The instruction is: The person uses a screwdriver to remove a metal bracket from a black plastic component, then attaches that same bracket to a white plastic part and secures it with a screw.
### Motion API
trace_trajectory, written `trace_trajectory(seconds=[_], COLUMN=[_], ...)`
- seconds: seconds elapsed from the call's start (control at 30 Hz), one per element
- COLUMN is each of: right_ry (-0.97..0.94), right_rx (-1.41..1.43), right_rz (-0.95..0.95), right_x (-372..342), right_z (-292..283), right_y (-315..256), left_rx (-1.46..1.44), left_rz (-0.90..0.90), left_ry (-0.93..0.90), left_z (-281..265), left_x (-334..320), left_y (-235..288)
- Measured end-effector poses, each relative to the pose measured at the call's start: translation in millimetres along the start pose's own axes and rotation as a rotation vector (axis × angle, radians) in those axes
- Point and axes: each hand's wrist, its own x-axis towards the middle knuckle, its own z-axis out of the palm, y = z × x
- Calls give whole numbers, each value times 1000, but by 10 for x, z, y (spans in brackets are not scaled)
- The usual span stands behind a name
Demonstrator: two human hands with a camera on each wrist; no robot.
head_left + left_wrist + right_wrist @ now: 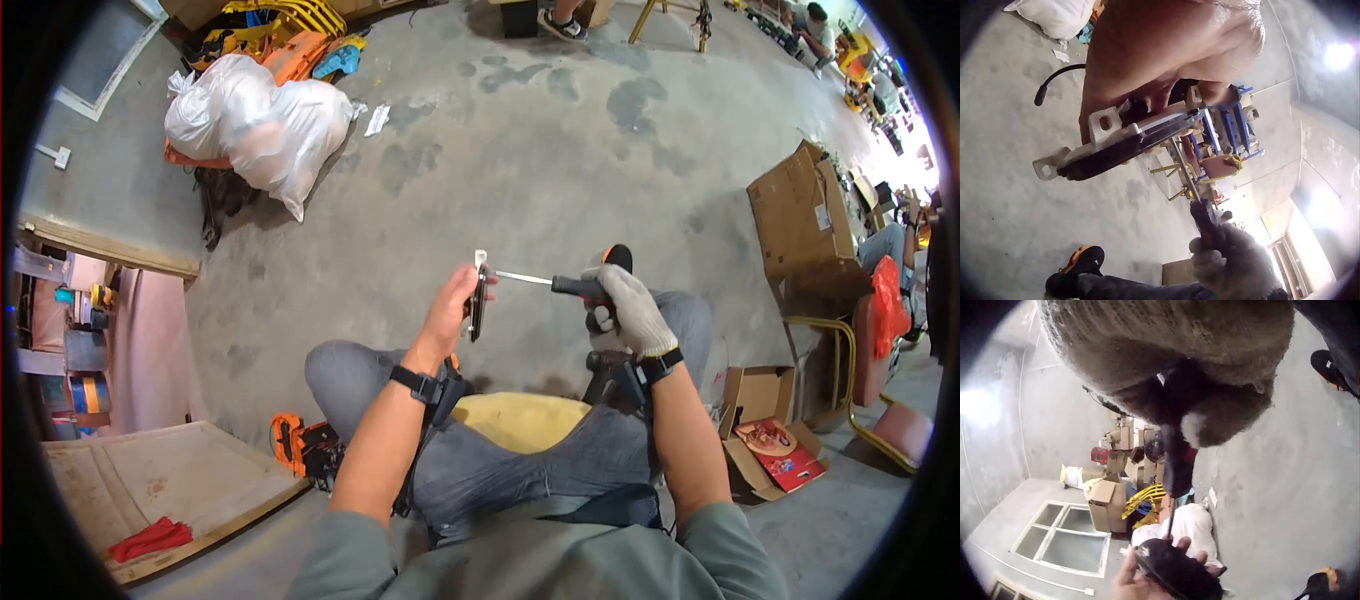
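My bare left hand (450, 308) grips a flat, dark, elongated part (1129, 153) with pale slotted mounting tabs along its edge. In the left wrist view, a short black cable with a plug end (1040, 95) sticks out beyond the hand. A white, glove-covered right hand (637, 312) holds a screwdriver by its black handle (578, 287). Its metal shaft (523, 278) points left, with the tip at the dark part. Seen from the right wrist, the shaft meets the rounded black face of the part (1179, 569), and left fingers wrap its edge.
Below the hands, a yellow surface (520, 420) shows between the bent knees. White sacks (260, 125) lie at the upper left. An open cardboard box (765, 395) and a yellow-framed chair (850, 370) stand on the right. Wooden boarding (180, 480) with a red cloth (150, 538) is lower left.
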Motion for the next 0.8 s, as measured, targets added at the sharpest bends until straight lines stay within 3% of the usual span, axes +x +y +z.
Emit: trace_trajectory(seconds=[0.07, 0.13, 0.27, 0.3, 0.33, 0.4, 0.43, 0.47, 0.53, 0.57, 0.7, 0.77, 0.8], right_ry=[25, -28, -65, -71, -86, -69, -153, -159, -107, -130, -79, -148, -148], right_rx=[143, 86, 191, -122, -204, -368, -219, -226, 15, 87, 201, 50, 58], right_rz=[-53, -129, -97, -132, -39, -41, -42, -41, -140, -66, -88, 196, 198], right_x=[-3, 31, -3, 197, 131, 82, 77, 89, 152, 192, 83, 181, 188], right_z=[33, -34, 16, -151, -152, -157, -202, -199, -161, -229, -92, -241, -237], right_y=[1, 63, 18, 178, 89, -87, -117, -118, -99, -73, -168, -135, -103], left_rx=[-5, -19, -33, -36, -52, -83, -70, -77, -23, -23, 6, 14, 9], left_rz=[32, -47, -74, -89, -68, -91, -106, -103, -141, -139, -161, -163, -162], left_ry=[-31, -21, -5, 0, -1, -43, -47, -41, -56, -49, -50, -40, -32], left_z=[8, 5, 8, 1, 1, -12, -4, 9, 17, 9, 1, 13, 30], left_x=[11, 4, -46, -11, -2, -30, -47, -60, -75, -70, 1, -7, -21], left_y=[-20, -14, -4, 3, 7, 20, 42, 44, 69, 52, -35, -23, 0])
